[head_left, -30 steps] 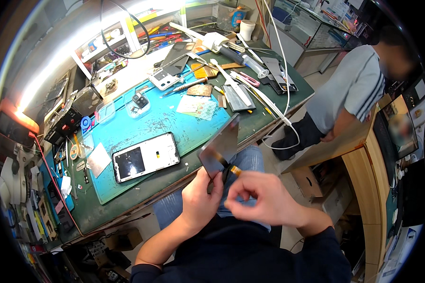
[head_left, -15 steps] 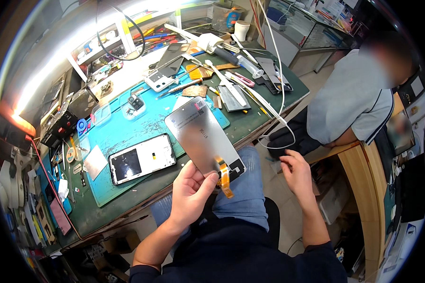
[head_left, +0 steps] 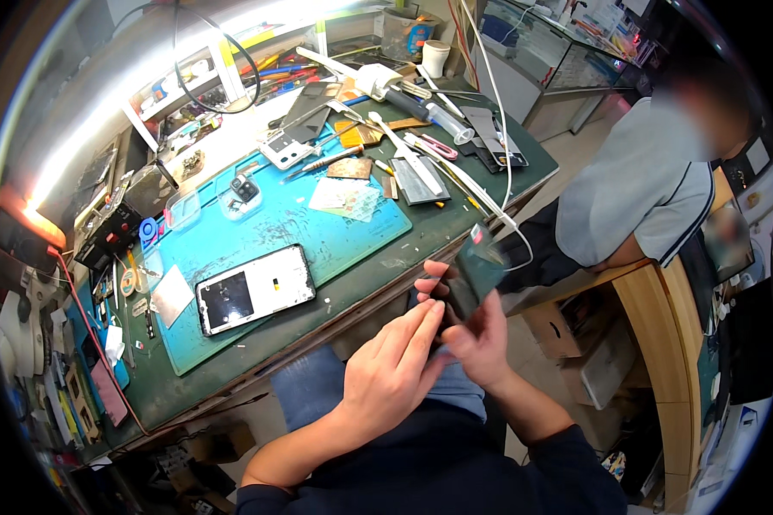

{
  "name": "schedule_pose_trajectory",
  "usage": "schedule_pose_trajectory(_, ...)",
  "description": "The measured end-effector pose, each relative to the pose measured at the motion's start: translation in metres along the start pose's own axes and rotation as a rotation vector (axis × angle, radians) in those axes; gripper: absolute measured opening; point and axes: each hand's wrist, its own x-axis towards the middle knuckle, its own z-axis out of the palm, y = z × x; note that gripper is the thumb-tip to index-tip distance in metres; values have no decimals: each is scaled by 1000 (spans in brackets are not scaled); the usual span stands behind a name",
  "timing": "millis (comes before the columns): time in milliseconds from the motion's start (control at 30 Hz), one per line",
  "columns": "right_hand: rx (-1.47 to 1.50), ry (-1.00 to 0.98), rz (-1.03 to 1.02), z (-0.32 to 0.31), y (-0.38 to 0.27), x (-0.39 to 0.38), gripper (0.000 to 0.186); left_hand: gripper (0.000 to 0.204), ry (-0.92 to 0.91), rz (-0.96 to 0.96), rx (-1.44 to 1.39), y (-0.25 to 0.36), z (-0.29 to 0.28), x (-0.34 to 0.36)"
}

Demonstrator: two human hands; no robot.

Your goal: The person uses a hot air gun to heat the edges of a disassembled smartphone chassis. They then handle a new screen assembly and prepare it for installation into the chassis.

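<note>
A phone screen (head_left: 479, 264) is held tilted above my lap, beyond the bench's front edge, its dark glossy face partly in view. My right hand (head_left: 483, 348) is closed round it, thumb on the near side and fingertips showing at its left edge. My left hand (head_left: 386, 369) is at the lower end, its fingers pressed together and closed against the screen; the thumb's grip is mostly hidden. The orange ribbon cable is out of sight behind the hands. On the blue mat (head_left: 352, 236) lies an opened phone body (head_left: 270, 292) with a black battery area and a white inner plate.
Left of the phone body lies a pale square sheet (head_left: 173, 296). Small clear trays (head_left: 239, 199) stand behind it. Tweezers, a syringe (head_left: 449, 124), a brush (head_left: 358, 135) and phone parts crowd the back. A white cable (head_left: 508, 163) hangs over the right edge. Another person (head_left: 631, 184) sits at right.
The phone screen has moved right, off the bench edge, and been turned so its metal back no longer shows. My right hand has come in and taken hold; my left hand has shifted right.
</note>
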Motion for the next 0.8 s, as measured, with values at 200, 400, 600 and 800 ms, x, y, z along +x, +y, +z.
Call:
schedule_pose_trajectory(200, 626, -174, 191, -32, -15, 13, 83, 42, 131, -89, -372, -9, -17, -7)
schedule_pose_trajectory(400, 927, -480, 404, -43, 2, 5, 88, 40, 279, -309, -567, -26, -15, 21)
schedule_pose_trajectory(600, 521, -87, 227, -11, -8, 9, 66, 33, 228, -172, -461, -21, -21, 11)
schedule_pose_trajectory(800, 366, -30, 87, -4, -14, 22, 65, 62, 67, -18, -499, -20, -19, 5)
